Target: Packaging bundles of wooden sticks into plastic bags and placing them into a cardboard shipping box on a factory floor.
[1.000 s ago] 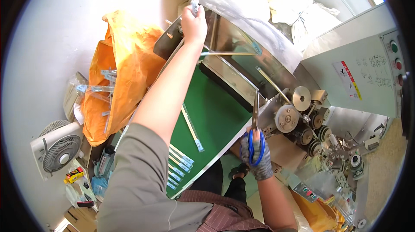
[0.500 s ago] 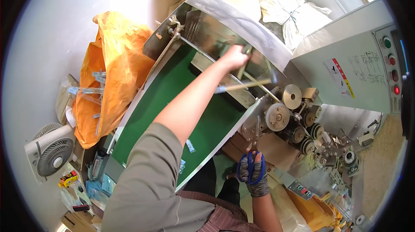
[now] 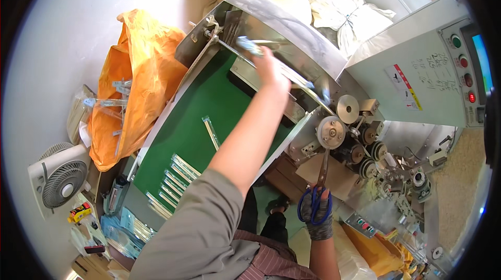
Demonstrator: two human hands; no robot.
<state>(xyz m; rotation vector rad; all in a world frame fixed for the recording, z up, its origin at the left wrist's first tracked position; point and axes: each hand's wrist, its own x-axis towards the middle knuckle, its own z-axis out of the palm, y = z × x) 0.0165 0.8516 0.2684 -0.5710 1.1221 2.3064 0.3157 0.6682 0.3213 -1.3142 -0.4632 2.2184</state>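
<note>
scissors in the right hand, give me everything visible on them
The scissors have blue plastic loop handles and plain metal blades. The gloved right hand grips them through the loops, low in the picture. The blades look shut and point up toward the round metal rollers on the side of the machine, the tip close under one roller; whether it touches cannot be told. Behind the blades lies brown cardboard.
</note>
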